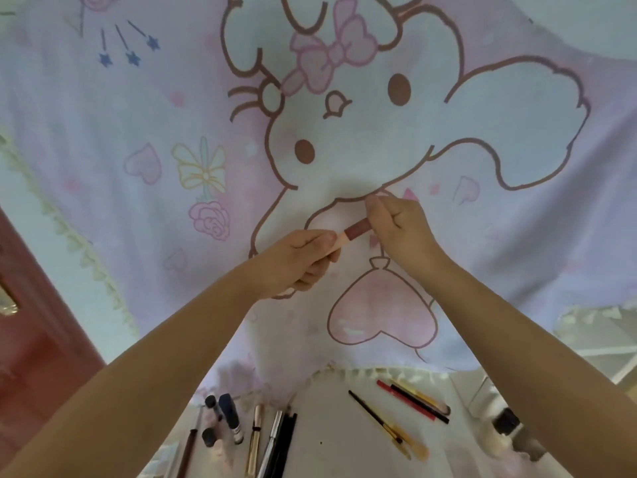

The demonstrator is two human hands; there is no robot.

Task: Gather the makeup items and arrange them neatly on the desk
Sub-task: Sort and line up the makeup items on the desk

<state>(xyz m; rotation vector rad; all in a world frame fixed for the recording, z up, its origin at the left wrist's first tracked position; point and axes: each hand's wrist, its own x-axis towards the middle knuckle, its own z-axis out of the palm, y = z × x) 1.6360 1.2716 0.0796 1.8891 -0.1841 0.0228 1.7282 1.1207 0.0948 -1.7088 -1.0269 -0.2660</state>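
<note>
While both hands hold one lip gloss tube (351, 234) up in front of the cartoon cloth (138, 132), left hand (296, 260) fingers wrap its pale cap end and right hand (400, 229) fingers pinch the reddish end. It seems mid-gather; next, lower it beside the row of pens and tubes (255, 432) on the worktop (331, 439).

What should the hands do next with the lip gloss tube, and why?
Probably lower the lip gloss tube to the row of makeup on the desk. Both the left hand and the right hand hold it up, apart from that row.
</note>
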